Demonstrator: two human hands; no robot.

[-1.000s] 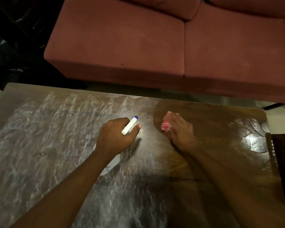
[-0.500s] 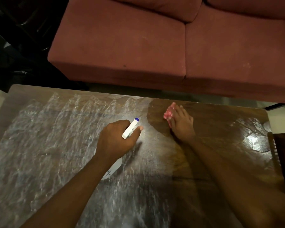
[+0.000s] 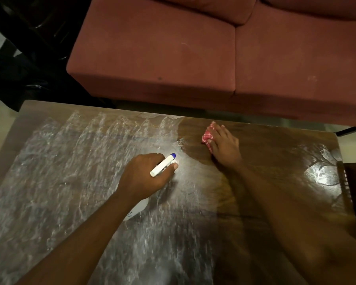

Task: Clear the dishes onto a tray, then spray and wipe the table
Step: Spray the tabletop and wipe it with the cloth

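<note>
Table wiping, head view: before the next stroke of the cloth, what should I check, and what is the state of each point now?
1. Cloth under the right hand: ok, the fingers press it flat on the table.
2. Spray bottle held firmly: ok, the left hand grips it.
3. Path to the left free: probably not ok, the bottle is just left of the cloth, at the edge of the wet film.
4. Film wiped: not ok, it covers the left and middle.
5. Right edge dry: not ok, a shiny patch shows there.
6. Cloth dry enough: cannot tell.
</note>
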